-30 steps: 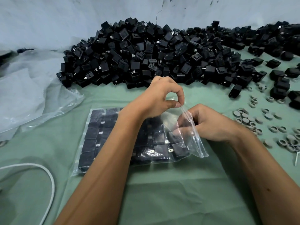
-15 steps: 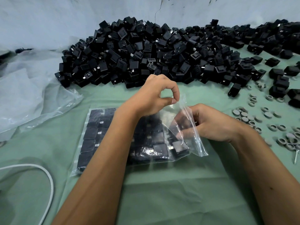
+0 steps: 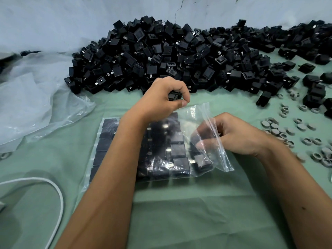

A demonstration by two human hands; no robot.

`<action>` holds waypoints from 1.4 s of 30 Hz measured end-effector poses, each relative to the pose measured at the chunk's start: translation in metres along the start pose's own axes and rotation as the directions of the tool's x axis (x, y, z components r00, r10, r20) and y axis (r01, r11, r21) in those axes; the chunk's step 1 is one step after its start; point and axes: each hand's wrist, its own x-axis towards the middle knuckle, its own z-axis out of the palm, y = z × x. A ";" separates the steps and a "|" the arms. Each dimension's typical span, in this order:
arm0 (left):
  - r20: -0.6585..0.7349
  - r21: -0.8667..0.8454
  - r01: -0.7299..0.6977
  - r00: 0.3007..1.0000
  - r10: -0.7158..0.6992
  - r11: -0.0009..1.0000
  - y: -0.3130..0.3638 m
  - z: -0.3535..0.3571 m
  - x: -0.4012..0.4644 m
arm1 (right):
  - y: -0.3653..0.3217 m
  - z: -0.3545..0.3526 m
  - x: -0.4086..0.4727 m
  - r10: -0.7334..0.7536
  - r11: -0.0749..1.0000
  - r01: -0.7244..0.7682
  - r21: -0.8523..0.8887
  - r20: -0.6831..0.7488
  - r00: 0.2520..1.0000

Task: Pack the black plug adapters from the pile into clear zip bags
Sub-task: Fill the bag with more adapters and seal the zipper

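Filling a clear zip bag [image 3: 158, 150] beside the adapter pile [image 3: 179, 56].
My left hand [image 3: 161, 99] pinches thumb to forefinger just above the bag's open edge; I can't tell if it grips plastic. My right hand [image 3: 233, 135] curls round the bag mouth; packed adapters [image 3: 177, 150] lie inside on green cloth [image 3: 179, 212].

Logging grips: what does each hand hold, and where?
Left hand pinches the clear zip bag at its mouth's far edge; right hand grips the mouth's near side.

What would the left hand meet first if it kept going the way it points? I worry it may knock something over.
Probably the near edge of the adapter pile, just beyond the left hand; depth is hard to judge.
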 end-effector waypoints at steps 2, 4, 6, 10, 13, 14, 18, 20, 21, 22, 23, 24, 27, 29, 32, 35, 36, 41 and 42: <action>-0.014 -0.004 0.011 1.000 -0.011 1.000 -0.001 -0.002 -0.001 | 0.001 0.001 0.002 -0.006 1.000 0.006 -0.012 -0.002 1.000; -0.022 -0.012 0.020 1.000 -0.020 1.000 -0.002 -0.004 -0.002 | 0.001 0.002 0.003 -0.032 0.998 0.032 -0.051 -0.003 0.999; -0.027 -0.014 0.025 0.999 -0.025 1.000 -0.003 -0.004 -0.003 | 0.000 0.004 0.005 -0.048 0.995 0.048 -0.091 0.005 0.999; -0.028 -0.012 0.033 0.999 -0.034 0.999 -0.004 -0.005 -0.003 | 0.001 0.004 0.004 -0.041 0.993 0.042 -0.106 0.016 0.999; -0.033 -0.016 0.039 0.999 -0.040 0.999 -0.005 -0.005 -0.003 | 0.001 0.004 0.005 -0.034 0.994 0.036 -0.108 0.026 0.999; -0.037 -0.017 0.041 0.998 -0.042 0.999 -0.005 -0.005 -0.003 | 0.001 0.003 0.005 -0.029 0.994 0.032 -0.109 0.034 0.999; -0.051 -0.032 0.041 0.998 -0.043 0.999 -0.005 -0.005 -0.006 | 0.003 0.000 0.004 -0.005 0.986 0.011 -0.165 0.041 0.999; -0.060 -0.031 0.048 0.997 -0.050 0.998 -0.006 -0.006 -0.006 | 0.005 -0.003 0.002 0.008 0.990 -0.002 -0.144 0.037 0.999; -0.065 -0.031 0.053 0.996 -0.055 0.998 -0.006 -0.006 -0.006 | 0.006 -0.004 0.002 0.015 0.992 -0.012 -0.128 0.019 1.000; -0.072 -0.034 0.058 0.996 -0.061 0.998 -0.006 -0.006 -0.007 | 0.008 -0.006 0.001 0.023 0.994 -0.024 -0.102 -0.014 1.000; -0.080 -0.036 0.063 0.995 -0.066 0.997 -0.006 -0.007 -0.007 | 0.010 -0.008 0.002 0.034 0.997 -0.039 -0.063 -0.067 0.997; -0.091 -0.039 0.068 0.993 -0.071 0.997 -0.006 -0.008 -0.007 | 0.014 -0.010 0.003 0.056 0.998 -0.059 -0.014 -0.150 0.987; -0.118 -0.053 0.076 0.990 -0.082 0.996 -0.005 -0.009 -0.008 | 0.026 -0.018 0.007 0.148 0.989 -0.135 0.065 -0.539 0.829; -0.118 -0.078 0.073 0.990 -0.081 0.994 -0.003 -0.008 -0.007 | 0.028 -0.024 0.007 0.126 0.991 -0.063 0.118 -0.665 0.736; -0.074 -0.193 0.056 0.995 -0.072 0.980 0.000 -0.006 -0.006 | 0.018 -0.020 0.006 0.010 0.958 0.167 0.233 -0.610 0.792; 0.019 -0.339 0.009 1.000 -0.003 0.941 0.004 -0.006 -0.005 | 0.003 -0.005 0.011 -0.055 0.935 0.232 0.268 -0.537 0.842; 0.043 -0.380 -0.001 0.999 0.019 0.925 0.004 -0.007 -0.006 | -0.004 -0.001 0.015 -0.047 0.931 0.222 0.290 -0.507 0.860; 0.001 -0.507 0.012 1.000 -0.013 0.862 -0.004 -0.029 -0.015 | -0.047 0.005 0.049 0.049 0.942 0.089 0.324 -0.395 0.917; -0.030 -0.516 0.019 0.999 -0.041 0.856 -0.008 -0.036 -0.019 | -0.056 0.007 0.060 0.080 0.936 0.059 0.348 -0.372 0.925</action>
